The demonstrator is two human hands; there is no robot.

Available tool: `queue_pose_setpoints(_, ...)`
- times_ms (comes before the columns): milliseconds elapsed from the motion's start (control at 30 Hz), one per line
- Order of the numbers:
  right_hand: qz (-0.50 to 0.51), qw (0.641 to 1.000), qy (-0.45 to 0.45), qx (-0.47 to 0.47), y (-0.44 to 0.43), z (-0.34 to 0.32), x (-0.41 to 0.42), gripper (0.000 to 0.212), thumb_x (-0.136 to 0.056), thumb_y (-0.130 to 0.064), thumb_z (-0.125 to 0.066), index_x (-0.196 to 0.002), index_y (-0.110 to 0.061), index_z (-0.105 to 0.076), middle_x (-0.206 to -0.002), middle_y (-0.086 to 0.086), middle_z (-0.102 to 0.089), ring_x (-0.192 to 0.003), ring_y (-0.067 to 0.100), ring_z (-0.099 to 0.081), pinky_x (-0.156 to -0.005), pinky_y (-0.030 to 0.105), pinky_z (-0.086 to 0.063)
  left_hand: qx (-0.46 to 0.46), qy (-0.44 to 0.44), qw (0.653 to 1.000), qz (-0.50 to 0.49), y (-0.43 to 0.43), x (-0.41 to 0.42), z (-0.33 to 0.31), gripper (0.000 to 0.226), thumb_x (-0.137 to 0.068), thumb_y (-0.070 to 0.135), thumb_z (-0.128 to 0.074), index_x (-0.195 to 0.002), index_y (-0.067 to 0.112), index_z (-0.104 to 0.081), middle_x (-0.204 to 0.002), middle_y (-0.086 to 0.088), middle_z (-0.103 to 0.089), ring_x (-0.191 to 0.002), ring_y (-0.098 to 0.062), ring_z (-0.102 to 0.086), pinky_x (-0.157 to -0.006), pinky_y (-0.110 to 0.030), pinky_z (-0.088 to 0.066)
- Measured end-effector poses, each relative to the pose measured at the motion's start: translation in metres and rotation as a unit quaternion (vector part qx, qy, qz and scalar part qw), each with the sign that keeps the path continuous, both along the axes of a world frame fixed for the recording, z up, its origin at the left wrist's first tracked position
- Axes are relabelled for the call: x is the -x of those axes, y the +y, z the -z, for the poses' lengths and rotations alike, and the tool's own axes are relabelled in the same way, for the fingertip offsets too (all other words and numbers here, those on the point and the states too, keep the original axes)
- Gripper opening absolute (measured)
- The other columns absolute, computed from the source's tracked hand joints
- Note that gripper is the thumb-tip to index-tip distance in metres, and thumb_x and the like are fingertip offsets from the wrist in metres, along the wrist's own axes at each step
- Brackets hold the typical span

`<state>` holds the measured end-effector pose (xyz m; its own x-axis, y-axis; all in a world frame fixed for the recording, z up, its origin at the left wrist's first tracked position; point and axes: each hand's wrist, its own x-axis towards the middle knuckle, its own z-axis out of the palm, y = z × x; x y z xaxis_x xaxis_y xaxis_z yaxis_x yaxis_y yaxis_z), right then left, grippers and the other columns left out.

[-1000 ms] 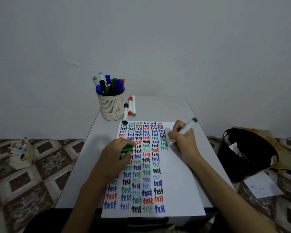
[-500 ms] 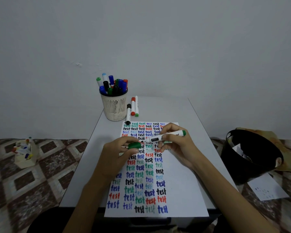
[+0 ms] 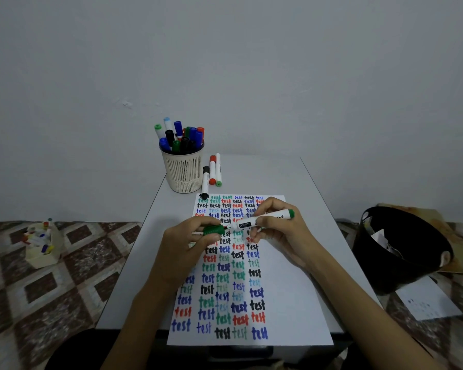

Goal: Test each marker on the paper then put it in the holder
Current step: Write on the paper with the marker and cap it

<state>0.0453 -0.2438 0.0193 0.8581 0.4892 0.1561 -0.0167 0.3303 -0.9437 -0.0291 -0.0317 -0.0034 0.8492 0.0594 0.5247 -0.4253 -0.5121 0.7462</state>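
Observation:
My right hand (image 3: 275,231) grips a white marker with a green end (image 3: 267,218), held level over the paper (image 3: 284,289), tip pointing left. My left hand (image 3: 187,247) pinches its green cap (image 3: 213,230), right at the marker's tip. The paper carries rows of the word "test" in several colours. A cream mesh holder (image 3: 183,169) with several markers stands at the table's far left. Beside it lie a black marker (image 3: 205,182), a red marker (image 3: 212,170) and a green-ended marker (image 3: 218,169).
The small white table (image 3: 134,276) stands against a grey wall. A black bin (image 3: 401,249) with crumpled paper sits on the floor to the right, next to a loose sheet (image 3: 428,303). A small box of markers (image 3: 40,244) sits on the patterned floor to the left.
My right hand lifted the green marker off the paper and turned it level. Both hands came together, bringing the cap to the marker's tip.

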Motion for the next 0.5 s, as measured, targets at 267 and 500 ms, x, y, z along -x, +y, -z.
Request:
queue_pose_setpoints(267, -0.018, 0.998, -0.026, 0.047, 0.002, -0.001, 0.006, 0.013, -0.078, 0.014, -0.065, -0.087, 0.006, -0.061, -0.076, 0.025, -0.067, -0.064, 0.028, -0.069, -0.060, 0.031, -0.059, 0.015, 0.005, 1.000, 0.005, -0.002, 0.001, -0.001, 0.022, -0.079, 0.017, -0.071, -0.101, 0.022, -0.067, -0.097, 0.013, -0.069, -0.084, 0.000, -0.067, -0.073, -0.014, -0.053)
queue_pose_setpoints(500, 0.041, 0.940, -0.234, 0.244, 0.008, 0.016, 0.005, 0.023, -0.078, -0.017, -0.079, -0.100, -0.011, -0.076, -0.090, 0.002, -0.075, -0.076, 0.011, -0.069, -0.066, 0.022, -0.051, 0.146, 0.066, 0.987, 0.014, 0.000, 0.003, 0.000, 0.024, -0.069, 0.016, -0.074, -0.094, 0.018, -0.072, -0.088, 0.002, -0.074, -0.082, -0.013, -0.069, -0.079, -0.030, -0.056)
